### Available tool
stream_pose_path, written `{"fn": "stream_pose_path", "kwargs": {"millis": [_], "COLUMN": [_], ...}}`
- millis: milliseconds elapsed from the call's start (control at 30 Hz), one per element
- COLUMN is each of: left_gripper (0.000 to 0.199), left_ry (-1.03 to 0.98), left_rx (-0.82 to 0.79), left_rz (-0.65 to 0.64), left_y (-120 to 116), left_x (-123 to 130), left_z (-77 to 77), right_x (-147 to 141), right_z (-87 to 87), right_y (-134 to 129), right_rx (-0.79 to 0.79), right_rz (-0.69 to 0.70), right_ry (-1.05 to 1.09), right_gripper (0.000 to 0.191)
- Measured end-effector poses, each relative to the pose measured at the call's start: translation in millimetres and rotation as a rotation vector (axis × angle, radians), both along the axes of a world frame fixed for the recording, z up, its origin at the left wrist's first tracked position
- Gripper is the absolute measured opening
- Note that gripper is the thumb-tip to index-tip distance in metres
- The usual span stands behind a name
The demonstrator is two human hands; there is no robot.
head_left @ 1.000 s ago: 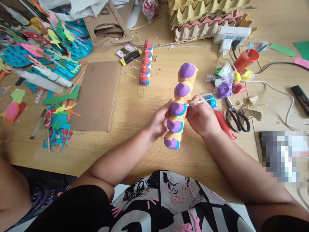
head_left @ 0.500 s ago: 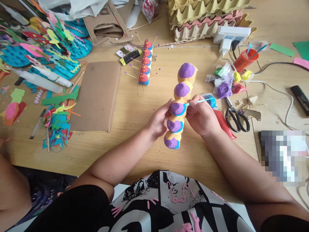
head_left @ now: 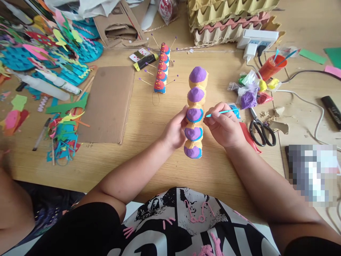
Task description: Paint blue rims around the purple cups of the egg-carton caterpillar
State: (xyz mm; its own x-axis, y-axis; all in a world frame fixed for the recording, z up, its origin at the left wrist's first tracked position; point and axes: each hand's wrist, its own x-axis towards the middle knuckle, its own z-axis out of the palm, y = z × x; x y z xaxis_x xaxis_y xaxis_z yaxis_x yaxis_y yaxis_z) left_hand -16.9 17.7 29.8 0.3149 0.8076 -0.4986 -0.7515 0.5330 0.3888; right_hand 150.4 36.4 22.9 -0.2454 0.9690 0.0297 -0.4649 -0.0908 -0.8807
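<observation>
My left hand (head_left: 176, 129) grips the left edge of an egg-carton strip (head_left: 196, 105) with several bumps, its fingers partly hidden behind it. Purple clay caps the bumps, and blue clay edges the right side of the lower three. In my right hand (head_left: 222, 124) a thin light-blue modelling tool (head_left: 222, 112) is pinched, its tip just right of the strip's third bump and apart from it. Further back stands a finished-looking red and blue egg-carton caterpillar (head_left: 161, 71) with purple-tipped sticks poking out.
A cardboard sheet (head_left: 106, 105) and paper scraps (head_left: 65, 131) lie on the left. To the right are black-handled scissors (head_left: 262, 131), bagged clay (head_left: 249, 97), an orange cup (head_left: 273, 67) and a power strip (head_left: 257, 38). Egg trays (head_left: 231, 21) are stacked behind. Another person's arm (head_left: 16, 209) is at lower left.
The strip has swung more upright, its top shifting left. My right hand has drawn the tool's tip away from the third bump; my left hand still holds the strip.
</observation>
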Motion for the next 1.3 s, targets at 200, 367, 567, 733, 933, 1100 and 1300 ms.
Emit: {"fn": "stream_pose_path", "kwargs": {"millis": [200,367,567,733,933,1100,1300], "left_gripper": [0.031,0.037,0.026,0.028,0.039,0.046,0.036], "left_ry": [-0.021,0.013,0.065,0.068,0.095,0.097,0.104], "left_rx": [0.048,0.093,0.095,0.088,0.071,0.081,0.155], "left_rz": [0.009,-0.014,0.050,0.060,0.038,0.058,0.062], "left_y": [3,3,1,1,1,-1,-1], "left_x": [-2,-3,2,5,4,5,6], "left_z": [-6.0,-13.5,-10.6,-9.4,-1.5,4.6,2.1], "right_x": [0,-1,-4,-8,-4,-3,-11], "right_z": [-1.4,1.8,0.7,2.9,0.8,-7.0,-13.9], "right_y": [1,-3,-11,-15,-5,4,-2], "right_rx": [0.045,0.060,0.227,0.210,0.052,-0.104,-0.146], "right_rz": [-0.019,-0.076,-0.157,-0.130,-0.279,-0.244,-0.102], "right_ry": [0.001,-0.056,-0.204,-0.194,-0.073,-0.055,-0.079], "right_gripper": [0.038,0.032,0.026,0.025,0.029,0.036,0.044]}}
